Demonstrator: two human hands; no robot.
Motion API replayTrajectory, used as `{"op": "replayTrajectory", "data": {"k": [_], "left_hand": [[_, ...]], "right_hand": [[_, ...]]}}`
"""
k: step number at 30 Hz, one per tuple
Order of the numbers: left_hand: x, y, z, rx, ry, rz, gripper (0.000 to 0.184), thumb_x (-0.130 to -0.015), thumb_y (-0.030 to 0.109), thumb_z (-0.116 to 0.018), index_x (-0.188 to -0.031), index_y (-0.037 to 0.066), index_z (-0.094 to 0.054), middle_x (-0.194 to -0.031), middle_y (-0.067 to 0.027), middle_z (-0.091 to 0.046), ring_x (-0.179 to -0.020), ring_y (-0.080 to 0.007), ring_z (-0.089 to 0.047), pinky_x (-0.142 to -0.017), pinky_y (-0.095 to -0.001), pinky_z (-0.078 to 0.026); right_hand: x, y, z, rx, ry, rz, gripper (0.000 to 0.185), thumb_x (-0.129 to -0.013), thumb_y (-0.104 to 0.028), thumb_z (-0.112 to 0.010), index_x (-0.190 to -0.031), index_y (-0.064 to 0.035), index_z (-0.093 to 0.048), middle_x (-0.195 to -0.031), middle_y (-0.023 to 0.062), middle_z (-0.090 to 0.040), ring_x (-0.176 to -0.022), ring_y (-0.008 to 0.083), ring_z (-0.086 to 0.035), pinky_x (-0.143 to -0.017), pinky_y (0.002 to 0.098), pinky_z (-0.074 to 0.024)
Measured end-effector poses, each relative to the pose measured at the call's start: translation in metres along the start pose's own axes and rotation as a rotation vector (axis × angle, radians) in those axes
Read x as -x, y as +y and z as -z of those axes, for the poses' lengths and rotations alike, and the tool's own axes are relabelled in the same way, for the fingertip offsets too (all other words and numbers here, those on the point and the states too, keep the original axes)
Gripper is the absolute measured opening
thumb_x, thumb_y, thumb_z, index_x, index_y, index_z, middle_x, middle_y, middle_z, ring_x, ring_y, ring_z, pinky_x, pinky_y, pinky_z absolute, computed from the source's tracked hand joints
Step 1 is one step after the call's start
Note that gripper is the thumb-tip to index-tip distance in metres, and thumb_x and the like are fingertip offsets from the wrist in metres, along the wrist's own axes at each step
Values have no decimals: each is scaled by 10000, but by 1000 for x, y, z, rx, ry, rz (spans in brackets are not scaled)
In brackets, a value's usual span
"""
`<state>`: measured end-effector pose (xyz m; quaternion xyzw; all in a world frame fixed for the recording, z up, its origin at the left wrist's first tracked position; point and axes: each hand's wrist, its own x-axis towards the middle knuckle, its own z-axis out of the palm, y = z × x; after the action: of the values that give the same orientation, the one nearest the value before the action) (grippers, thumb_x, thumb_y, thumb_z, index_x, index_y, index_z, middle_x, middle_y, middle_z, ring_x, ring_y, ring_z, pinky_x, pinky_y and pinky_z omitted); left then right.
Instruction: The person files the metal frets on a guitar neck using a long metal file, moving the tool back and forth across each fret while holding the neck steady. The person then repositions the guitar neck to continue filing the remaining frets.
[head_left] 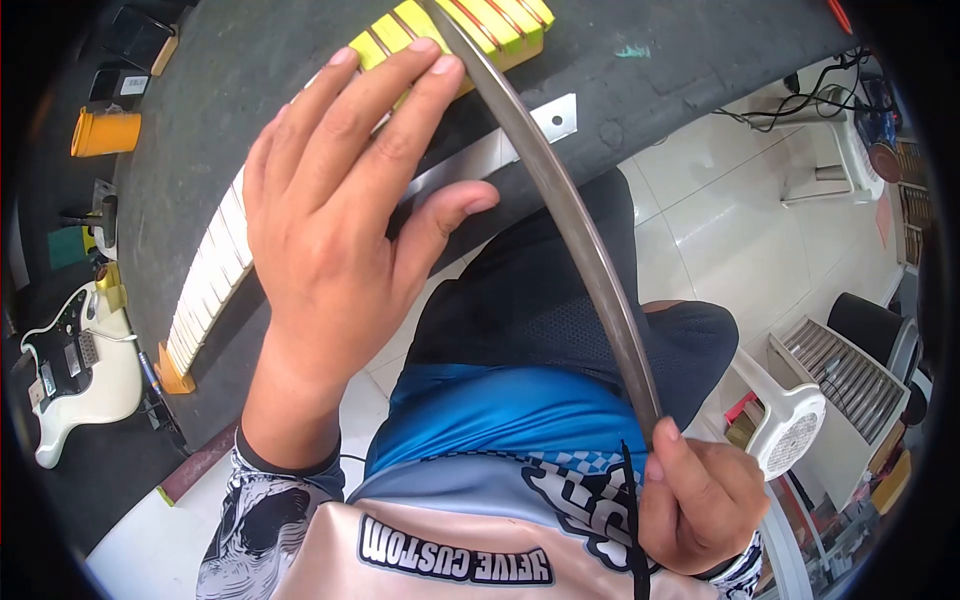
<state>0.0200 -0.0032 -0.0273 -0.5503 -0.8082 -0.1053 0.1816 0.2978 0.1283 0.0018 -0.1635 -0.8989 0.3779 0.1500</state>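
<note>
A long, dark, narrow metal strip runs from the yellow-green block at the top down to my right hand. My right hand is closed on its lower end, thumb and fingers pinching it. My left hand lies with fingers spread over the long white slatted piece, its fingertips at the edge of the yellow-green block, which has dark reddish lines across it. Part of the slatted piece is hidden under my left hand. Beneath the strip, a flat silver metal bar with a hole rests at the bench edge.
The dark bench carries an orange cup at the far left. A white guitar body lies at the lower left. White stools, cables and a slatted rack are on the right.
</note>
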Motion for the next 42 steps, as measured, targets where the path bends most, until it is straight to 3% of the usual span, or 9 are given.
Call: {"op": "replayTrajectory", "data": {"k": [4,8,14,16,19,22,28,34,42], "left_hand": [[-1,1,0,11,-4,0,596,-862,401,-760,-1364,95,-663,-1382,-84,-650,-1338,-343,-553,-1091,-433,-402],[-1,1,-1,18,3,6,600,-857,395,-764,-1365,91,-661,-1378,-81,-652,-1335,-346,-556,-1089,-433,-404],[0,-1,-2,10,11,-1,603,-851,386,-771,-1371,100,-661,-1378,-85,-652,-1336,-339,-557,-1089,-436,-406],[1,0,-1,-3,4,-1,600,-852,386,-770,-1370,101,-663,-1378,-87,-652,-1335,-337,-559,-1089,-436,-408],[0,1,-1,-7,7,-3,596,-851,379,-774,-1367,101,-665,-1379,-92,-652,-1333,-339,-561,-1087,-436,-411],[-1,2,-1,0,7,3,596,-846,363,-780,-1366,96,-664,-1377,-97,-652,-1328,-346,-564,-1085,-437,-415],[-1,2,-1,23,9,13,601,-834,340,-788,-1362,83,-661,-1368,-101,-655,-1321,-357,-567,-1082,-437,-418],[0,0,-1,2,9,0,602,-840,356,-785,-1362,83,-660,-1363,-99,-658,-1321,-356,-568,-1076,-436,-421],[1,0,-3,-2,23,-12,599,-850,382,-778,-1363,94,-668,-1373,-96,-657,-1323,-341,-571,-1081,-429,-418]], "right_hand": [[-56,-8,-5,89,-99,15,469,-790,87,-720,-1250,-9,-722,-675,119,-650,-481,191,-561,-479,275,-428],[-93,-7,-22,29,-46,60,458,-803,106,-719,-1247,-6,-722,-652,102,-616,-482,167,-545,-466,281,-402],[-35,-3,-2,33,-113,-12,468,-789,90,-725,-1247,-5,-720,-667,102,-644,-493,209,-577,-496,291,-455],[-7,-6,2,52,-31,-14,484,-783,88,-725,-1258,-6,-715,-676,100,-656,-508,227,-596,-511,292,-475],[-4,-10,2,50,-23,-16,480,-789,85,-721,-1260,-5,-712,-669,107,-647,-509,212,-587,-484,298,-446],[-43,-17,-3,99,-69,-17,481,-803,78,-719,-1273,-23,-709,-666,107,-637,-500,198,-572,-471,316,-425],[-114,-4,-37,-40,96,80,365,-859,60,-712,-1210,-36,-747,-618,97,-613,-475,167,-550,-481,290,-418],[-49,-3,1,-58,114,-66,408,-815,105,-672,-1203,1,-748,-633,95,-668,-520,112,-592,-519,236,-435],[10,-3,8,-78,13,-100,398,-782,49,-680,-1173,22,-743,-663,151,-669,-512,218,-612,-518,293,-448]]}}
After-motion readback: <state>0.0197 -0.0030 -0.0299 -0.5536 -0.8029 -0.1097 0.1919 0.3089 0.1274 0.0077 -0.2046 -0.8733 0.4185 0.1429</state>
